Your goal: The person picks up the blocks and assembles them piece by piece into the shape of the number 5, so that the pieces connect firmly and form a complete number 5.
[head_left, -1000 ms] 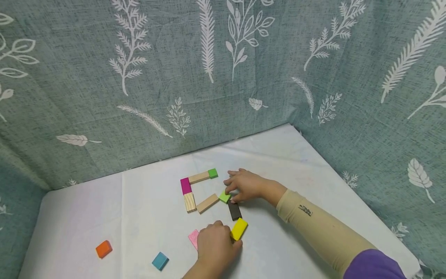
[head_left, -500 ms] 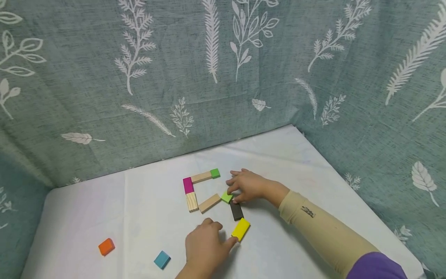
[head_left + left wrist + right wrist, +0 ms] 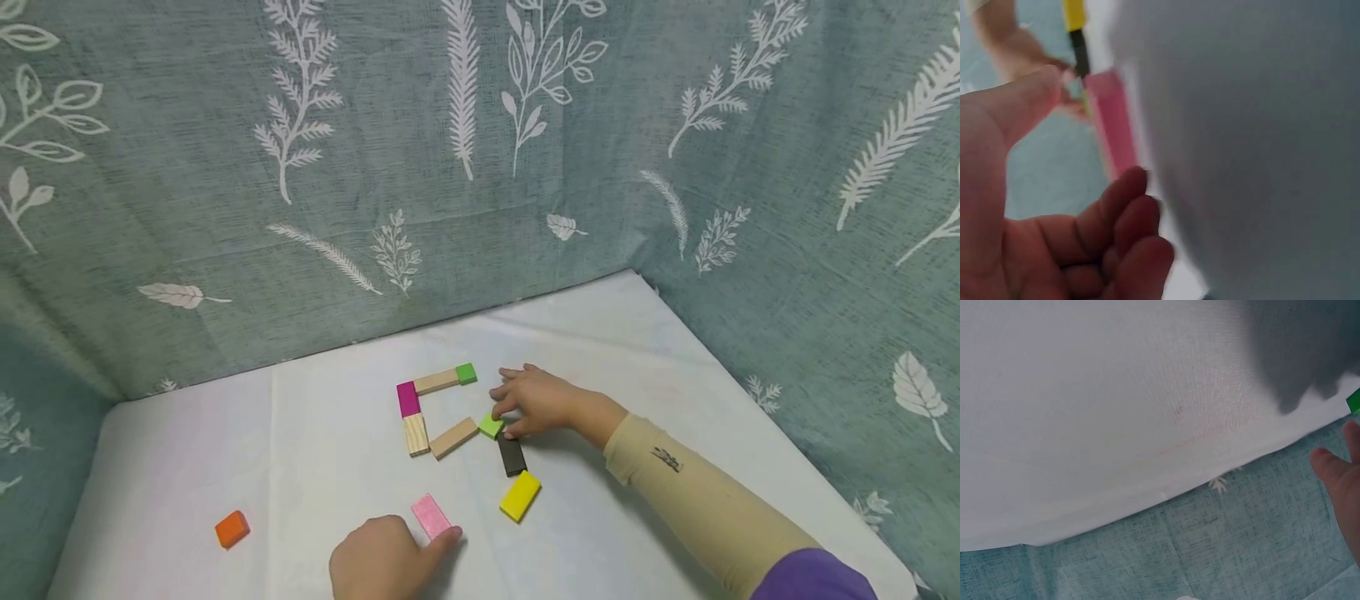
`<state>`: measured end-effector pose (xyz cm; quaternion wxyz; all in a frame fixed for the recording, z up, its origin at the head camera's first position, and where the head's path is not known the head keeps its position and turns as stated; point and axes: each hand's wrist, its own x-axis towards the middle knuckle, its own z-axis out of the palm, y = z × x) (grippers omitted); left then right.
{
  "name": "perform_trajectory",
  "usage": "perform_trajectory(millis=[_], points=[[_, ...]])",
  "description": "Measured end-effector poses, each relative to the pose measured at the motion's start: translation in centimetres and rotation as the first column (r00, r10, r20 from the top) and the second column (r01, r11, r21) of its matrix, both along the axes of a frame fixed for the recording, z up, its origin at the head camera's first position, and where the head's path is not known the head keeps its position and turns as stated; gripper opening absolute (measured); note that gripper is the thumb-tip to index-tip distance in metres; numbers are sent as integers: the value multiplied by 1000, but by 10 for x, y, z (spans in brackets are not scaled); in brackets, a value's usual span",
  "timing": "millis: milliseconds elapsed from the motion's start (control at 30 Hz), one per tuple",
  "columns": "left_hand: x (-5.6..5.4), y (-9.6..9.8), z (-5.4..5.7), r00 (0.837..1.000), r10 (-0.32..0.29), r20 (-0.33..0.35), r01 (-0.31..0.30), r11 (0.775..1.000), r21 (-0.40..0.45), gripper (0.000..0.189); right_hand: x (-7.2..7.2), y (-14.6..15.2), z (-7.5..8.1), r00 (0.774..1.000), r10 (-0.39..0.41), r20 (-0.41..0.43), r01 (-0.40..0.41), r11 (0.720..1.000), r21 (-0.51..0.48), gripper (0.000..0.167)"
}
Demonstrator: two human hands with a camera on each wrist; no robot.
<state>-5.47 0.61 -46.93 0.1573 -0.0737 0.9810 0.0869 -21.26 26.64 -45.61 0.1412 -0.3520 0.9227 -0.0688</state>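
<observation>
In the head view my left hand [image 3: 386, 558] is beside a pink block [image 3: 432, 517], thumb stretched out over the block's near end. The left wrist view shows that hand [image 3: 1079, 250] with its thumb apart, its fingers loosely curled and nothing between them; the pink block [image 3: 1113, 122] lies beyond. My right hand [image 3: 542, 402] pinches a light green block [image 3: 491, 426] between index finger and thumb, the thumb right at the end of a black block [image 3: 512, 456]. Only fingertips of the right hand [image 3: 1338, 465] appear in the right wrist view.
A yellow block [image 3: 520, 497] follows the black one. Plain wooden blocks [image 3: 453, 437], a magenta block [image 3: 408, 399] and a green block [image 3: 466, 373] form a bent line behind. An orange block [image 3: 232, 529] lies at left on the white cloth [image 3: 315, 467]. Patterned curtains [image 3: 337, 167] surround the table.
My left hand has left the yellow block and moved left and nearer, uncovering the pink block and covering the blue one. The right hand stays at the light green block.
</observation>
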Motion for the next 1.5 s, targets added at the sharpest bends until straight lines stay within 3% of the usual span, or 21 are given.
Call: perform_trajectory(millis=[200, 467, 767, 900, 1033, 1233, 1333, 1500], points=[[-7, 11, -7, 999, -1, -37, 1, 1000, 21, 67, 2, 4, -2, 1000, -10, 12, 10, 1000, -25, 29], [-8, -4, -3, 993, -37, -110, 48, 995, 93, 33, 2, 3, 0, 999, -31, 39, 32, 999, -39, 30], [-12, -16, -2, 992, -81, -97, 93, 987, 127, 30, 2, 4, -1, 998, -44, 49, 46, 998, -36, 30], [-15, -19, -4, 989, -90, -121, 110, 979, 171, 27, 3, 4, 0, 998, -39, 52, 41, 998, -44, 30], [-17, -17, -5, 986, -108, -124, 137, 958, 253, 28, 3, 3, 0, 998, -41, 37, 42, 999, -29, 32], [-20, -6, -2, 952, -257, -165, 301, 884, 358, 27, 1, 3, -3, 999, -42, 5, 42, 999, 1, 32], [-23, 1, 0, 940, -313, -134, 341, 859, 382, 26, 0, 4, -3, 999, -37, 7, 37, 999, -6, 32], [-25, 14, -1, 927, -365, -89, 369, 838, 402, 25, 1, 5, -4, 999, -33, 16, 34, 999, -24, 33]])
